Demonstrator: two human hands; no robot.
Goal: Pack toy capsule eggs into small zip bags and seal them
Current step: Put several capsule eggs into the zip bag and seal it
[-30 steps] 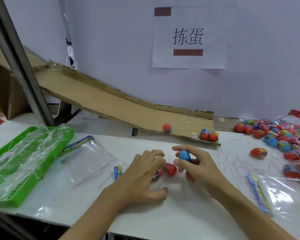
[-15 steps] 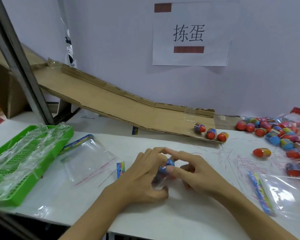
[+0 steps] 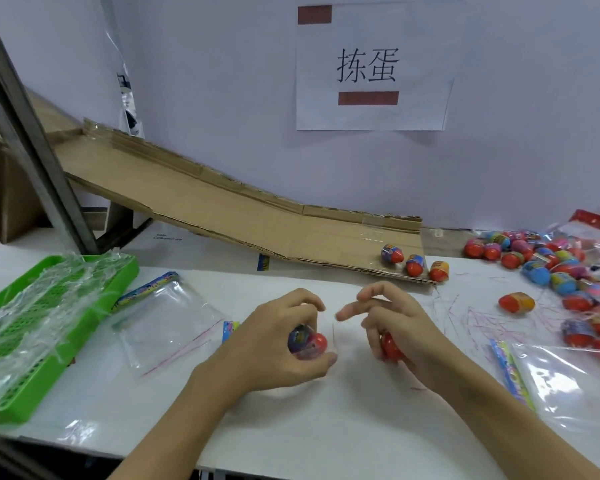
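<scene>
My left hand (image 3: 274,344) grips a small clear zip bag with red and blue capsule eggs (image 3: 309,341) inside it, at the middle of the white table. My right hand (image 3: 395,327) sits just to its right, curled round a red capsule egg (image 3: 390,346), with index and middle fingers stretched toward the bag's mouth. An empty zip bag (image 3: 163,320) lies flat to the left. Three eggs (image 3: 414,265) rest at the foot of the cardboard ramp (image 3: 222,206).
A green mesh tray (image 3: 32,341) covered with clear film stands at the left edge. A heap of loose eggs (image 3: 541,261) and more zip bags (image 3: 551,386) crowd the right side. One egg (image 3: 516,302) lies alone. A metal post (image 3: 25,133) rises at back left.
The blue egg left my right hand and now sits in the bag under my left hand. My hands have drawn apart. A rolling egg came to rest beside two others at the ramp's foot.
</scene>
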